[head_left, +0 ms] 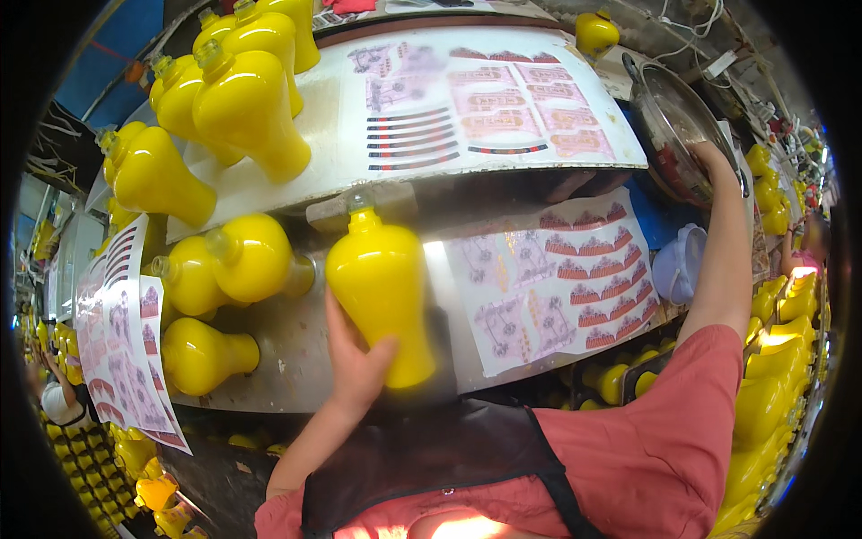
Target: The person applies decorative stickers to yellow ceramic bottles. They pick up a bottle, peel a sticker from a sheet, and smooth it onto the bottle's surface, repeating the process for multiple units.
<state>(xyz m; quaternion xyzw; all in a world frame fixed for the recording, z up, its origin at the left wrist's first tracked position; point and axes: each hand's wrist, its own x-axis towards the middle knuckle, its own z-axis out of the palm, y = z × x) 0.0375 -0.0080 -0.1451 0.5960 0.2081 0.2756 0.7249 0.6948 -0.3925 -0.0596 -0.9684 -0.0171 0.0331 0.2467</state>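
Note:
A glossy yellow bottle (382,283) with a clear neck stands in front of me at the near worktop. My left hand (355,355) is wrapped around its lower left side, thumb toward me. Far to the right, my right hand (708,160) reaches into a round metal basin (645,117); its fingers are too hard to make out there. A printed sheet of decals (512,269) lies just right of the bottle. Behind it, more printed decals (489,99) are spread on a white raised board.
Several yellow bottles (251,108) crowd the far left, and others (202,355) sit nearer. Another decal sheet (121,323) hangs over the worktop's left edge. A pale lilac bucket (680,265) is below the basin. Many yellow bottles (768,395) line the right side.

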